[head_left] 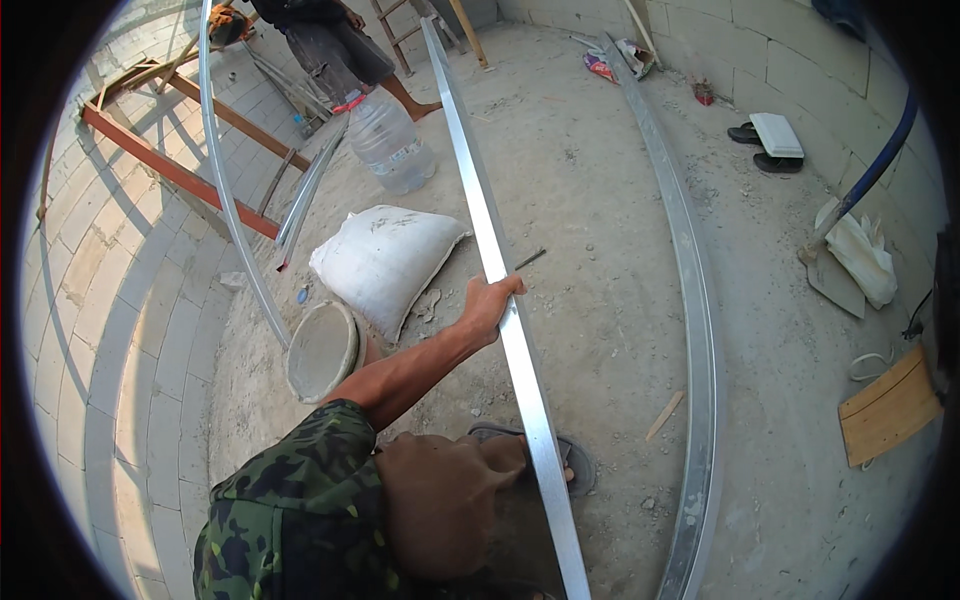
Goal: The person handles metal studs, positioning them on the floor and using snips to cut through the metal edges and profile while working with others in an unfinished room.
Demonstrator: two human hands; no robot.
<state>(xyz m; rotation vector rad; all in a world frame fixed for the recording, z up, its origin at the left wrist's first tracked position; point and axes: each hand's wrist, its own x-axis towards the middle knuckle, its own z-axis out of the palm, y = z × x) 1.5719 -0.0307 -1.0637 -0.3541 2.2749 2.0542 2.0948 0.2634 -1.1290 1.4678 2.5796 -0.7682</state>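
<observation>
The long metal strip [505, 300] runs from near to far across the middle of the dusty floor [600, 200]. The left hand [490, 305] has its grip closed around the strip's edge. The right hand is hidden, I think behind the knee [440, 505]. Left lies a white sack [385, 262]. No cut shows yet.

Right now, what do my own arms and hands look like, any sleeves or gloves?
One arm shows, ending in a bare hand: no glove, watch or ring visible. The forearm is bare; a green, black and tan camouflage sleeve covers the upper arm. Which arm it is isn't clear.
</observation>
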